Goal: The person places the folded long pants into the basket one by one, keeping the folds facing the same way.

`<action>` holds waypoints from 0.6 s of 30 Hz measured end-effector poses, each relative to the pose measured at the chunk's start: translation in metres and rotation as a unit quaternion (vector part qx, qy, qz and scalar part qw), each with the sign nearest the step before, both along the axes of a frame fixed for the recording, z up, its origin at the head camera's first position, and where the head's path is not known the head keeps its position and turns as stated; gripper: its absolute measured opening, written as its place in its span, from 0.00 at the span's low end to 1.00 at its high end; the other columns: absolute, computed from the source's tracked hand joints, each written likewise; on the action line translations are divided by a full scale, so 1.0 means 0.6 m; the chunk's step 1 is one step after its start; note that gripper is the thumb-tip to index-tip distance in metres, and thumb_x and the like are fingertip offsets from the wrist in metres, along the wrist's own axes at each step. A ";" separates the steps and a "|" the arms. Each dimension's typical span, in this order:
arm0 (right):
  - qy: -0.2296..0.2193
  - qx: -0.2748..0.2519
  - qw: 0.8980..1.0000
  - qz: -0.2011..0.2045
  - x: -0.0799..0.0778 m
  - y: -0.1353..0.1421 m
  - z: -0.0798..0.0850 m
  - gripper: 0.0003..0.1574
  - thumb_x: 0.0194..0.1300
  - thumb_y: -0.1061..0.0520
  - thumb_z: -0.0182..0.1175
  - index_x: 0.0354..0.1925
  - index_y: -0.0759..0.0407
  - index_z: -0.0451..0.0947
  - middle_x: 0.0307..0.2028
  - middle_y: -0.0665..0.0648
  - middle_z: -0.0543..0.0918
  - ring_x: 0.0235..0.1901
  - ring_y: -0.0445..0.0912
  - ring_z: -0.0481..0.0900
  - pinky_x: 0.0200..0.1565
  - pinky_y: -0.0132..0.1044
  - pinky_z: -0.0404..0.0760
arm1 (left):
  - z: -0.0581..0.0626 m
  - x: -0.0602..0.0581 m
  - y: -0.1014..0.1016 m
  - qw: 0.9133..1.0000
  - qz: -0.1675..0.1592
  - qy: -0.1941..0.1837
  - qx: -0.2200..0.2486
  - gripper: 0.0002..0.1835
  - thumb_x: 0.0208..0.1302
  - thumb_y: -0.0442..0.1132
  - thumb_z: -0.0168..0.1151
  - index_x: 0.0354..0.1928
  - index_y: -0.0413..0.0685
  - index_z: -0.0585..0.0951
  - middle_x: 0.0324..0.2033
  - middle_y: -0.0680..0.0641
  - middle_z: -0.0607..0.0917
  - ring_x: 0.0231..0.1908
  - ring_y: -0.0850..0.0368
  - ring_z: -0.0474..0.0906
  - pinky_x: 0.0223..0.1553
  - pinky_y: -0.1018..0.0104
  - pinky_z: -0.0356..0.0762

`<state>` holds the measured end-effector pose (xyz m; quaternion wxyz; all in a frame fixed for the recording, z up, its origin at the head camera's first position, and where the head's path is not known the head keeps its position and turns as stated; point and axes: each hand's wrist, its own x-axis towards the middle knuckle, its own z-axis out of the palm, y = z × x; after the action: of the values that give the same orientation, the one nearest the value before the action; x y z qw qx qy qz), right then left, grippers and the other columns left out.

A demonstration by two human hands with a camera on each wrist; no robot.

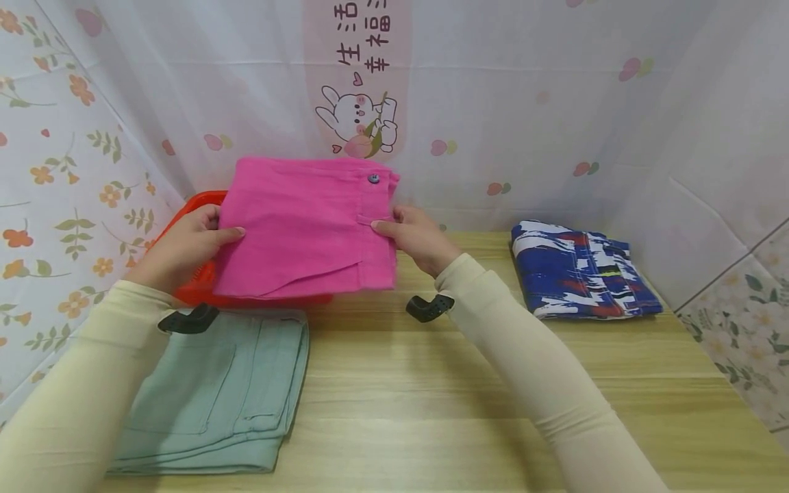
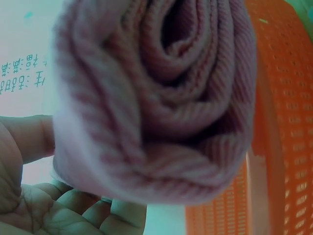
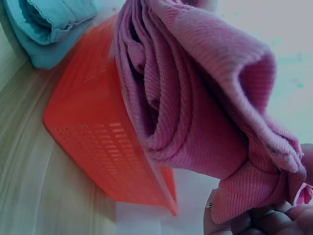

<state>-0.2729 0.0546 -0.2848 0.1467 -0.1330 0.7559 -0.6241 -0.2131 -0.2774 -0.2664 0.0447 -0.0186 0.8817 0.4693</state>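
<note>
Head view, left of centre: the left hand (image 1: pixel 185 248) pinches the near left edge of the pink garment (image 1: pixel 296 229), thumb on top. Behind and below the cloth shows a red basket (image 1: pixel 206 291); whether the two touch, I cannot tell. At lower left, pale green trousers (image 1: pixel 212 397) lie folded on the wooden table (image 1: pixel 394 411).

The pink garment spans the frame left of centre, held up flat between both hands, its dark button (image 1: pixel 373 179) near the upper right corner. The left wrist view shows rolled layers of ribbed weave, so it should handle soft and fairly light, grippy rather than slippery, with nothing fragile. Loose inner layers could slip or sag; the best hold is at both side edges, taking every layer between thumb and fingers.

Right of it, the right hand (image 1: pixel 422 236) grips the waistband side, thumb over a belt loop; the right wrist view shows cloth bunched there. At far right, a folded blue patterned garment (image 1: pixel 579 274) rests on the table.
</note>
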 end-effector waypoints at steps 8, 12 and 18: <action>-0.006 -0.010 1.000 -0.003 -0.007 -0.019 -0.001 0.18 0.65 0.56 0.55 0.51 0.64 0.70 0.42 0.58 0.78 0.38 0.45 0.78 0.43 0.37 0.78 | 0.008 0.000 -0.012 0.999 -0.001 -0.001 -0.036 0.30 0.64 0.54 0.53 0.58 0.39 0.61 0.47 0.41 0.69 0.40 0.51 0.72 0.37 0.66 0.76; -0.008 -0.013 1.000 -0.006 -0.007 -0.029 -0.002 0.18 0.65 0.56 0.56 0.50 0.65 0.71 0.42 0.58 0.78 0.37 0.45 0.78 0.43 0.37 0.78 | 0.010 -0.003 -0.017 1.000 -0.002 0.001 -0.028 0.30 0.65 0.51 0.53 0.60 0.38 0.59 0.48 0.41 0.69 0.37 0.56 0.73 0.36 0.67 0.76; -0.004 -0.001 1.000 -0.010 -0.011 -0.040 -0.003 0.17 0.64 0.54 0.57 0.48 0.63 0.72 0.41 0.57 0.78 0.37 0.44 0.77 0.43 0.36 0.78 | 0.013 -0.005 -0.026 0.999 0.004 0.001 -0.050 0.32 0.64 0.52 0.53 0.62 0.38 0.59 0.49 0.40 0.69 0.40 0.54 0.72 0.36 0.68 0.75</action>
<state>-0.2795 0.0305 -0.2864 0.1430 -0.1229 0.7557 -0.6272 -0.2160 -0.2930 -0.2585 0.0410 -0.0236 0.9042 0.4245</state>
